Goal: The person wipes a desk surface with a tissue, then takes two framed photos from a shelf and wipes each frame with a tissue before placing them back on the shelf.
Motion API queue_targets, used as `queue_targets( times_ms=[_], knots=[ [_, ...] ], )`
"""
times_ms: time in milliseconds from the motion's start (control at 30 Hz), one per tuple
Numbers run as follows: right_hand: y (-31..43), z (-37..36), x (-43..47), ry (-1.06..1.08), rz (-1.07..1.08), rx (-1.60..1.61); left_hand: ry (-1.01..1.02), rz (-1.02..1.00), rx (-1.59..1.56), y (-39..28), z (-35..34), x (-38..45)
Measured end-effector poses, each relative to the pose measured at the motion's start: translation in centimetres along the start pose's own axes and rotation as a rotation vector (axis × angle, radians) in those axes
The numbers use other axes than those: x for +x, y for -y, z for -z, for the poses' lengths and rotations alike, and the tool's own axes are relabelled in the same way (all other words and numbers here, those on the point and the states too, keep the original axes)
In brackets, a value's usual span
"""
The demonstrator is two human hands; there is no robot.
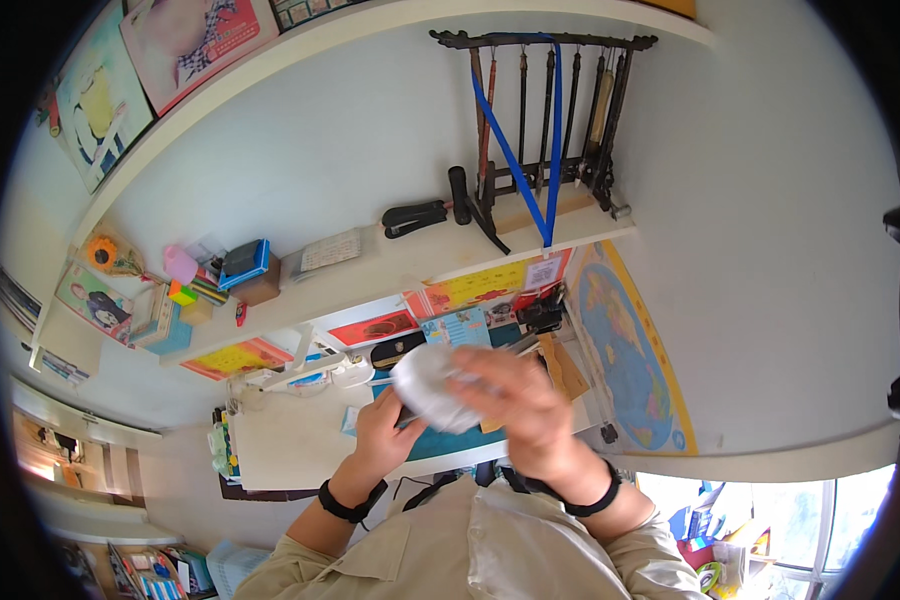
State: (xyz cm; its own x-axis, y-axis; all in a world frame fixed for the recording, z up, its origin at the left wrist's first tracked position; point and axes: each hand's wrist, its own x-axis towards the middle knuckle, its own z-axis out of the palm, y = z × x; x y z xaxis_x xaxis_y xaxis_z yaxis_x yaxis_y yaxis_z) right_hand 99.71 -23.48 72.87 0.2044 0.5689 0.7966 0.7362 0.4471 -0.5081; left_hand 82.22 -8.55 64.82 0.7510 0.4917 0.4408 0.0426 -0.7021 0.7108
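Note:
In front of my chest, above the desk, a blurred white thing is between my two hands; it looks like crumpled cloth or paper, though the blur hides which. My left hand grips it from the lower left, with a thin dark edge showing by the thumb. My right hand lies over its right side with the fingers stretched across it, blurred; whether they hold it or only touch it is unclear. Each wrist wears a black band. Under the hands lies a teal mat on the white desk.
Over the desk runs a white shelf with a black stapler, a dark brush rack draped with a blue strap, and small boxes. A dark cap sits behind my hands. A world map hangs at the right.

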Motion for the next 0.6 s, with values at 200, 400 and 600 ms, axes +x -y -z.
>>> queue_targets(
  times_ms=[200,400,600],
  knots=[
    [-1.9,-2.1,-1.3,0.006,0.211,-0.089,0.037,-0.004,0.054,-0.7,0.1,-0.2],
    [-5.2,0.3,-3.7,0.019,0.146,-0.338,-0.014,0.096,-0.058,-1.7,0.5,-0.1],
    [-9.0,3.6,-5.3,0.005,-0.186,-0.481,-0.006,0.121,-0.05,-1.1,1.9,-0.3]
  ],
)
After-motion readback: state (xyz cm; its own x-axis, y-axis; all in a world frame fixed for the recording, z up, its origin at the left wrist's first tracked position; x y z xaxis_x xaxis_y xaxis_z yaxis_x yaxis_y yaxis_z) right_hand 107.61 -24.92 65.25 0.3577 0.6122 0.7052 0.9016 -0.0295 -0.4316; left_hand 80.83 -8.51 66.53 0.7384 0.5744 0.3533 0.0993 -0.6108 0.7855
